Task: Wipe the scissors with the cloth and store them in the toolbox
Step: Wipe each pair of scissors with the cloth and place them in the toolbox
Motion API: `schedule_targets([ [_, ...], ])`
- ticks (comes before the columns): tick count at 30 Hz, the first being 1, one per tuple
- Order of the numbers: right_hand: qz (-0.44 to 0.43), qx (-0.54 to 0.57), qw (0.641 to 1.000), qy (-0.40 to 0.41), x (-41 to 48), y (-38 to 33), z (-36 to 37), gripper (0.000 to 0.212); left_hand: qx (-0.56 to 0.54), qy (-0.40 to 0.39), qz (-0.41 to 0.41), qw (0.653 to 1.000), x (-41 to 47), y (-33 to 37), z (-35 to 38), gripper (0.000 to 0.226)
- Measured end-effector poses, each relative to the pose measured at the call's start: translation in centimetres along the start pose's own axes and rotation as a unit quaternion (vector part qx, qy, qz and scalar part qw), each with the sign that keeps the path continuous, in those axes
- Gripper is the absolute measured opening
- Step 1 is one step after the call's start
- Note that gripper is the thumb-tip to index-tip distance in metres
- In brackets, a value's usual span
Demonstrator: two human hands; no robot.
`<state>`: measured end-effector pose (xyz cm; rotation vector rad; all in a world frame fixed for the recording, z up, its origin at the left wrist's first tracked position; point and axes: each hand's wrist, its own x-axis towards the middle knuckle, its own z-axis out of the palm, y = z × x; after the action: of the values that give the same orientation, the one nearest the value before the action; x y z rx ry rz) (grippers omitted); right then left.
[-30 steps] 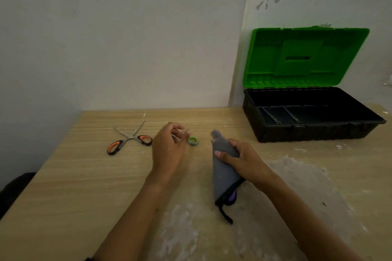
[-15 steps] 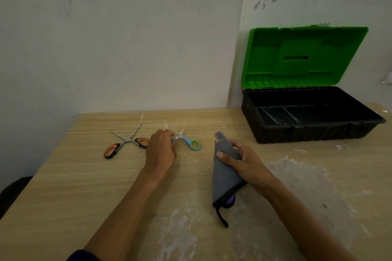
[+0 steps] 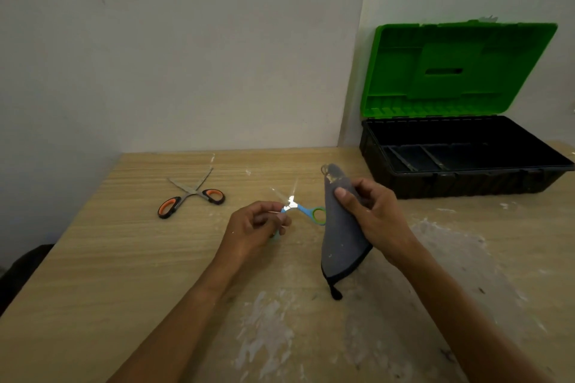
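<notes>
My left hand grips one handle of small blue-and-green scissors, whose blades are spread open and blurred, raised just above the table. To their right my right hand holds a folded grey cloth upright, its lower corner hanging down to the table. The scissors' green ring nearly touches the cloth. A second pair, black-and-orange scissors, lies open on the table at the left. At the back right stands the black toolbox, its green lid up.
The wooden table has white smears near its front and right. It sits in a corner, with walls behind and at the left. A dark object shows beyond the table's left edge.
My left hand closed on the blue-and-green scissors and drew them up and towards the cloth. My right hand lifted the cloth slightly. The black-and-orange scissors stayed put.
</notes>
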<state>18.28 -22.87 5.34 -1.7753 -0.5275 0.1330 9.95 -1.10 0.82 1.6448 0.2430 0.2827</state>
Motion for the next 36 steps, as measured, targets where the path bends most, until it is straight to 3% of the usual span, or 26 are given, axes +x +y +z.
schedule_targets([
  [4,-0.111,-0.141,0.983,0.039,-0.1,-1.1,0.2,0.016,-0.04,0.01,-0.02,0.999,-0.2,-0.1,1.0,0.009],
  [8,-0.236,-0.264,0.919,0.171,-0.6,-1.6,1.1,0.028,-0.022,0.038,-0.016,0.999,-0.6,0.0,1.9,0.02],
  [11,-0.298,-0.332,0.879,0.168,-1.6,-1.0,2.9,0.022,-0.031,0.07,-0.014,0.997,-0.9,0.2,2.5,0.024],
  [14,-0.302,-0.385,0.862,0.132,-2.3,0.2,4.7,0.022,-0.032,0.053,-0.022,0.998,-1.4,0.1,3.0,0.023],
  [19,-0.293,-0.442,0.836,0.142,-2.2,1.9,6.0,0.032,-0.169,0.041,-0.081,0.981,-1.7,0.5,3.3,0.028],
  [25,-0.279,-0.464,0.83,0.135,-1.6,3.1,5.6,0.044,-0.168,0.052,-0.085,0.981,-1.6,0.4,3.4,0.023],
  [30,-0.263,-0.412,0.845,0.215,-0.6,2.1,3.3,0.025,-0.16,0.055,-0.092,0.981,-1.6,0.5,3.4,0.025],
  [34,-0.277,-0.44,0.846,0.121,-2.2,1.6,4.8,0.02,-0.172,0.061,-0.109,0.977,-1.6,0.8,3.3,0.027],
  [36,-0.274,-0.456,0.843,0.076,-2.8,1.4,5.6,0.029,-0.169,0.063,-0.116,0.977,-1.5,0.8,3.2,0.026],
])
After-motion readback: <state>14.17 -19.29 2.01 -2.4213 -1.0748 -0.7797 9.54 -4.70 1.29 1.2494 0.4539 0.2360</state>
